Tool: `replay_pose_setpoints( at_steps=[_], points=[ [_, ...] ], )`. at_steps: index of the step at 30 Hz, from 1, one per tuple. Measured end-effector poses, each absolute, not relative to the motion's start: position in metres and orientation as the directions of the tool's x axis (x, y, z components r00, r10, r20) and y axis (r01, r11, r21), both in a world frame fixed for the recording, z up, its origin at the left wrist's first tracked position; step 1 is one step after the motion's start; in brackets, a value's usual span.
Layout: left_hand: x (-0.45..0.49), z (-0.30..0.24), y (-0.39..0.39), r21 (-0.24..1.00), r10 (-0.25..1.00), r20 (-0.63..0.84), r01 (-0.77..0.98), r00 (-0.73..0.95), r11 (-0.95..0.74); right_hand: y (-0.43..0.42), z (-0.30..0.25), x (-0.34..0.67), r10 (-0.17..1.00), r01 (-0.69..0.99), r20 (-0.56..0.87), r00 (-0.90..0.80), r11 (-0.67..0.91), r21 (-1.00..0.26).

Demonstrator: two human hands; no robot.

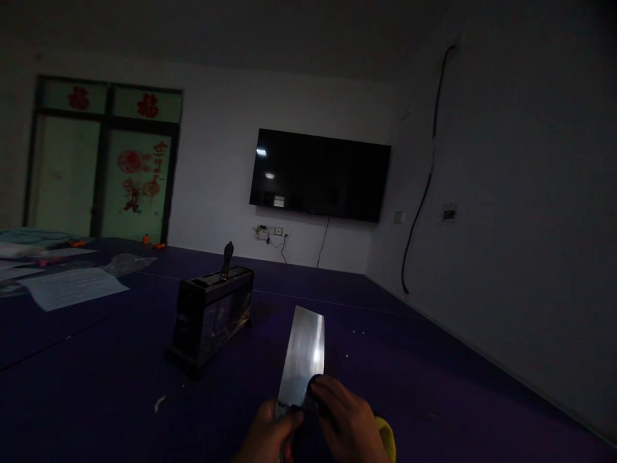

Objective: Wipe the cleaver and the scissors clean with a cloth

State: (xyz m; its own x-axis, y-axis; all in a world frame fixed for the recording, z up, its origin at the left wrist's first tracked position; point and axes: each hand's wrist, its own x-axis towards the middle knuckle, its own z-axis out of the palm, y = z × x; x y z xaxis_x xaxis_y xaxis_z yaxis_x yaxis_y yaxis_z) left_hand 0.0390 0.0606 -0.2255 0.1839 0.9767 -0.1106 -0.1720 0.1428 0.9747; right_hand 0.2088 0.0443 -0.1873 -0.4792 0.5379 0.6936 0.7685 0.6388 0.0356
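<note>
A broad steel cleaver (303,354) points away from me over the dark purple table (434,386), blade flat and shiny. My left hand (267,437) is closed on its near end at the bottom edge of the view. My right hand (347,424) is closed next to it, fingers curled on the base of the blade, with something yellow (387,437) showing under the wrist. A dark knife block (209,315) stands a short way ahead and to the left, with one black handle (227,258) sticking up from it.
Paper sheets and clear plastic bags (72,283) lie at the table's far left. A black wall screen (318,173) hangs on the back wall, a glazed door with red decorations (101,167) stands at the left, and a white wall (520,225) borders the right. The room is dim.
</note>
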Motion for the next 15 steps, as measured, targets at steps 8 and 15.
replay_pose_setpoints(
  at_steps=[8, 15],
  points=[
    [0.037, -0.220, 0.053, 0.976, 0.982, -0.117, -0.168, 0.146, 0.141, 0.045, -0.191, 0.211, 0.449, 0.767, 0.771, -0.452, 0.637, 0.078],
    [0.037, -0.211, 0.053, 0.988, 0.986, -0.151, 0.016, 0.071, 0.151, 0.052, -0.199, 0.208, 0.406, 0.776, 0.805, -0.433, 0.621, 0.105]
  ],
)
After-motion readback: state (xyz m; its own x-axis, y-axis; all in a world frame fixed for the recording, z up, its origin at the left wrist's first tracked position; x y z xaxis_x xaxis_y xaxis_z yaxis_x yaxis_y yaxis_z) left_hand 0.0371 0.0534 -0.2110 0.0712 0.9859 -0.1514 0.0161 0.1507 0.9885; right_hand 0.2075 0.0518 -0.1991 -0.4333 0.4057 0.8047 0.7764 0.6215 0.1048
